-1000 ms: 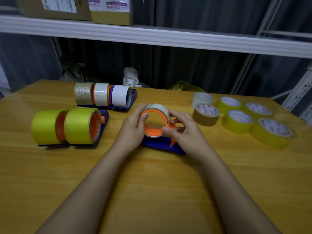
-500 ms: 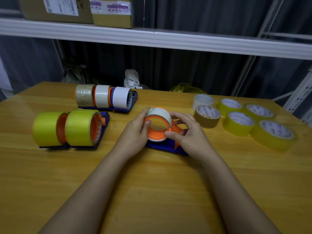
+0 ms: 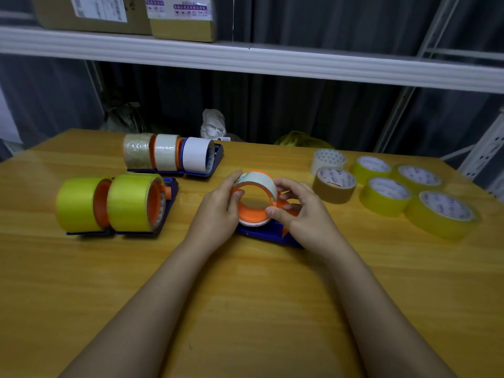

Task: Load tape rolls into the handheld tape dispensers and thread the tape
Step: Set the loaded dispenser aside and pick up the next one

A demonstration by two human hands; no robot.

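A blue tape dispenser [image 3: 268,233] with an orange hub lies on the wooden table [image 3: 245,296] at the centre. A whitish tape roll [image 3: 259,179] sits on that hub. My left hand [image 3: 218,211] grips the roll's left side, thumb on the orange rim. My right hand [image 3: 302,214] holds the roll's right side, thumb and forefinger pinching near its lower right edge by the orange part of the dispenser. Two loaded dispensers with yellow rolls [image 3: 109,203] lie at the left. Behind them stand three loaded dispensers with clear and white rolls [image 3: 169,155].
Several loose rolls lie at the right: a brown one [image 3: 334,185], a white one [image 3: 328,159] and several yellow ones [image 3: 409,192]. A white shelf [image 3: 272,64] with cardboard boxes [image 3: 122,12] hangs above the table's far edge. Dark curtains and bags are behind.
Both hands stay on the roll at the dispenser. The roll has seated lower and tilted a little on the orange hub, and my right fingers have shifted around its right edge.
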